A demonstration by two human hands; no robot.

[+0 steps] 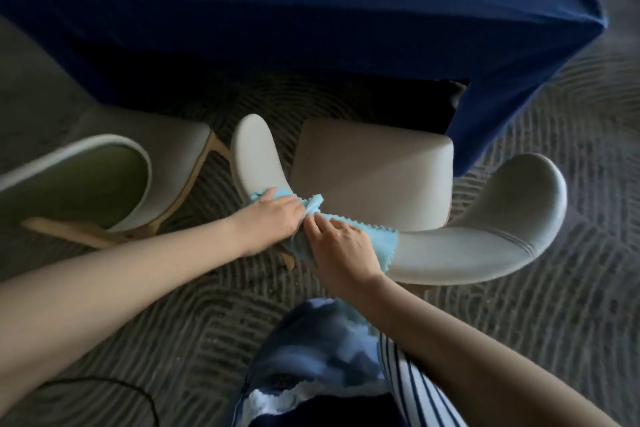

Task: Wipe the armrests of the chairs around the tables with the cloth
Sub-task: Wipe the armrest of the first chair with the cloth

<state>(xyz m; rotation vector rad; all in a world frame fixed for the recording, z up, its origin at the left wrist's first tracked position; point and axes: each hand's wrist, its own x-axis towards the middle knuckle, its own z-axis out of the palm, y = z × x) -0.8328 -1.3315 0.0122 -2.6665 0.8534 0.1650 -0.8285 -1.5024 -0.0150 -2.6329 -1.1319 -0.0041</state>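
A surface [311,10] draped in dark blue fills the upper part of the frame. Below it, in the centre, stands a grey chair [374,163], with a second chair [86,180] at the left edge. The light blue cloth [374,243] lies over the centre chair's curved rail, at the base of its left armrest [252,152]. The left hand [270,218] grips the cloth against the armrest; the right hand [343,246] pinches a fold just beside it

Both forearms reach fwd, L hand [273,217] & R hand [343,244] side by side, fingers curled on cloth [382,244].
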